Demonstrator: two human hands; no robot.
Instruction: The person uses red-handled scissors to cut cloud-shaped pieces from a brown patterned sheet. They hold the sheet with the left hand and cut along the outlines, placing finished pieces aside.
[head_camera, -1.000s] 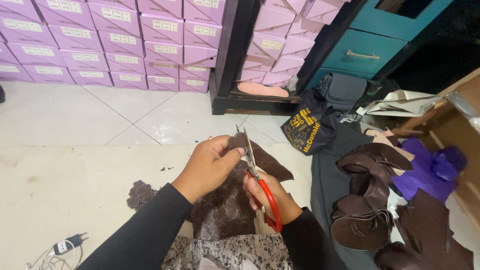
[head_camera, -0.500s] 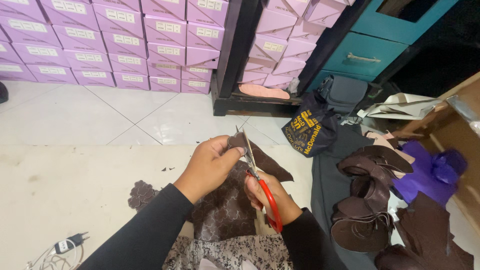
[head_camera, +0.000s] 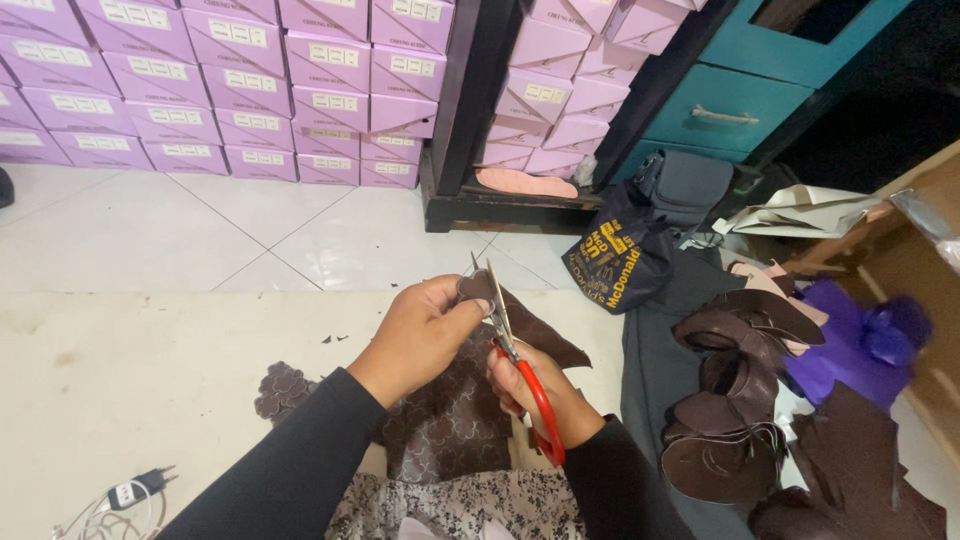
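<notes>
My left hand (head_camera: 420, 335) pinches the top edge of a dark brown patterned leather piece (head_camera: 450, 420), holding it up over my lap. In my right hand (head_camera: 535, 395) are red-handled scissors (head_camera: 520, 370), fingers through the loops. The blades point up and away, slightly apart, against the leather's edge beside my left thumb. The rest of the brown piece hangs down between my forearms onto the pale work surface (head_camera: 130, 390). Both arms wear black sleeves.
A heap of cut brown leather shapes (head_camera: 735, 410) lies at right, with purple material (head_camera: 860, 340) beyond. A black bag with yellow print (head_camera: 615, 260) sits ahead. Stacked lilac boxes (head_camera: 250, 90) line the back. A plug and cable (head_camera: 120, 495) lie at lower left.
The hands and scissors stay almost in place; the view shifts slightly. The blade tips sit a little further along the leather's edge.
</notes>
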